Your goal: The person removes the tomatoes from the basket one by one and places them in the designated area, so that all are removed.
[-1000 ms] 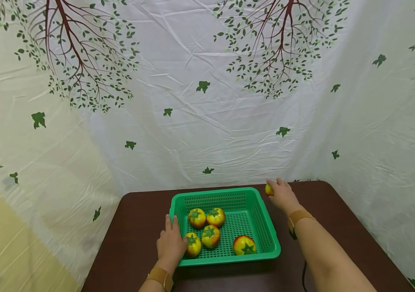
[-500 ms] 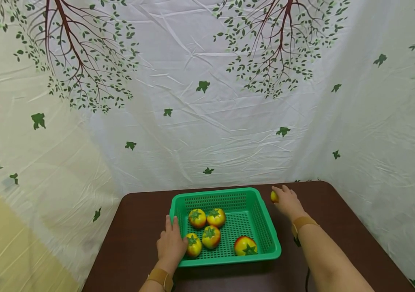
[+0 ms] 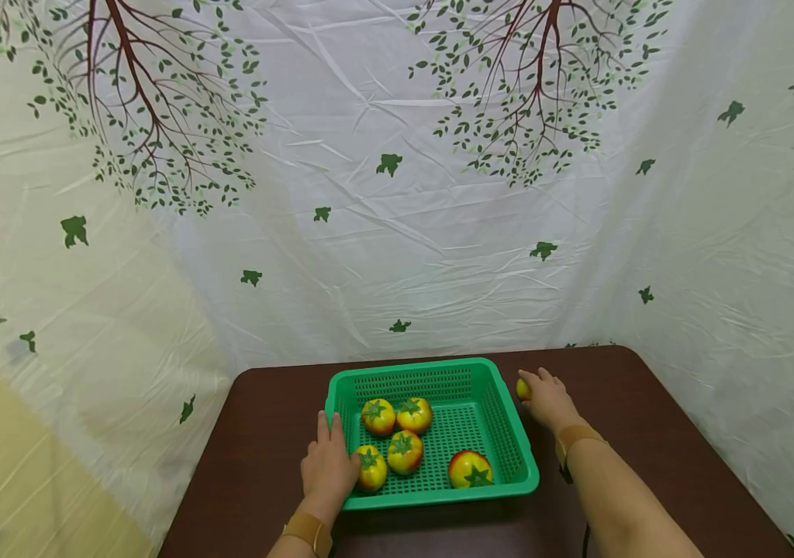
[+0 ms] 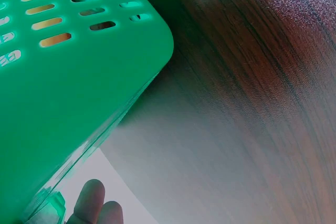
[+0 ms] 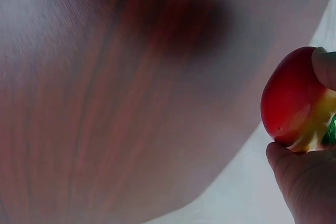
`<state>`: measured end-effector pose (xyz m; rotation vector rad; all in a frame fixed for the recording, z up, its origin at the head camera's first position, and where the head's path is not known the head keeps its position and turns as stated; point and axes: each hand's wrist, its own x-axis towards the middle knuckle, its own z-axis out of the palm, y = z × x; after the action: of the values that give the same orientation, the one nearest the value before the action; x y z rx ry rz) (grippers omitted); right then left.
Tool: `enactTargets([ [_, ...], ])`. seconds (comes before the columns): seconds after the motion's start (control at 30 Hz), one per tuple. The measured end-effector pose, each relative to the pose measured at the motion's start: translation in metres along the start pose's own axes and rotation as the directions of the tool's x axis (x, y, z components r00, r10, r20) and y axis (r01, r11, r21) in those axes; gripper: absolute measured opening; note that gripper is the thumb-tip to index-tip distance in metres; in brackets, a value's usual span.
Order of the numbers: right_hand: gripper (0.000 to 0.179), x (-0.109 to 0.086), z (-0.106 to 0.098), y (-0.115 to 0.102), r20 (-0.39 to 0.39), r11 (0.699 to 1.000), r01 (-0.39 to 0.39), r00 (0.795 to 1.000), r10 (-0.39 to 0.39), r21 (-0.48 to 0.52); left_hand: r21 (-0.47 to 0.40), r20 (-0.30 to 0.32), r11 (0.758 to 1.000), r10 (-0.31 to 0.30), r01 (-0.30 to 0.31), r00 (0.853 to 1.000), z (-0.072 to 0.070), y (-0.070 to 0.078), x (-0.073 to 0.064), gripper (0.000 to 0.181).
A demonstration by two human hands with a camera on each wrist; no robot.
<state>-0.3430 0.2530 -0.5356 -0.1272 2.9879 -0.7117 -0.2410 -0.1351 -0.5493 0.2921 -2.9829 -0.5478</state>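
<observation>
A yellow-and-red tomato with a green star-shaped top is pinched between the thumb and fingers of my right hand. In the head view that hand is just right of the green plastic basket, over the table, and hides most of the tomato. Inside the basket lie several similar tomatoes, bunched on the left, with one tomato apart at the front right. My left hand rests at the basket's left rim, fingers straight, thumb over the inner side. In the left wrist view two fingertips show beside the basket wall.
The dark brown wooden table has rounded far corners. Behind it and to both sides hangs a white curtain printed with branches and leaves. A dark cable runs down near my right forearm.
My right hand, holding the tomato, has come nearer from the table's far edge and shifted slightly right. My left hand stays at the basket's rim.
</observation>
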Motion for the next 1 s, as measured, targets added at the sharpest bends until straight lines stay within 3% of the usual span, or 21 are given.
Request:
enactTargets([
  [0.4,0.060,-0.010,0.024,0.008,0.027,1.000,-0.015,1.000,0.015,0.007,0.013,-0.001,1.000,-0.006,0.006,1.000,0.005,-0.002,0.001,0.080],
  [0.7,0.063,-0.013,0.030,0.015,0.014,1.000,0.001,1.000,-0.001,0.017,0.010,-0.008,1.000,0.000,0.000,1.000,0.004,-0.001,0.001,0.080],
  [1.0,0.069,-0.013,0.032,0.015,0.070,0.997,-0.063,0.996,0.059,0.050,0.013,-0.013,1.000,-0.004,0.004,1.000,0.002,-0.001,0.001,0.080],
])
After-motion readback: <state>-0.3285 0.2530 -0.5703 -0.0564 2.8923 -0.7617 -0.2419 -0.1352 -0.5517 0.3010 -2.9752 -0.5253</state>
